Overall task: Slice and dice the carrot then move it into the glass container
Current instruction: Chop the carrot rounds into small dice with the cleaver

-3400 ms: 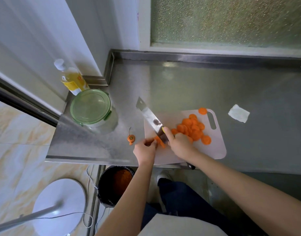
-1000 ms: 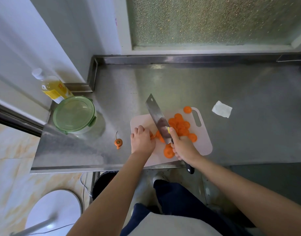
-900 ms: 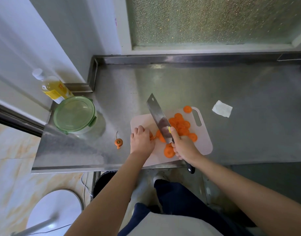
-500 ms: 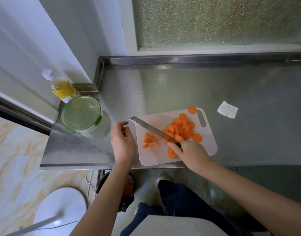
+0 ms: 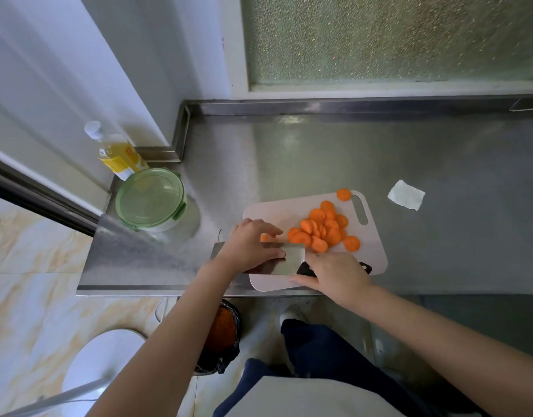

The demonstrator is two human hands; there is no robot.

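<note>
Left hand [image 5: 253,245]: lies palm down, fingers straight, on the flat of the cleaver [image 5: 292,260]. Grips nothing, only presses.

Right hand [image 5: 334,275]: curls over the cleaver's black handle at the near side of the cutting board [image 5: 376,260]. Closed round the handle, with the butt end poking out to the right of the hand.

Cleaver: lies flat across the near left part of the board, blade pointing left. Blade's left end overhangs the board edge onto the steel counter [image 5: 319,152].

Carrot slices [image 5: 322,230]: heaped round coins on the middle of the board, just right of the left fingertips and just far of the blade. One slice apart [image 5: 344,194] at the far edge beside the handle slot. Another [image 5: 351,243] off the near right of the heap. Small orange bit [image 5: 263,237] by the left fingers, partly hidden.

Glass container [image 5: 150,198]: stands on the counter left of the board, green clip lid on, well apart from the slices.

Bottle [image 5: 117,152] of yellow liquid: just beyond the container, on its far left side.

White paper scrap [image 5: 406,199]: on the counter right of the board.

Bin [image 5: 221,329]: under the counter's near edge, orange scraps inside.
</note>
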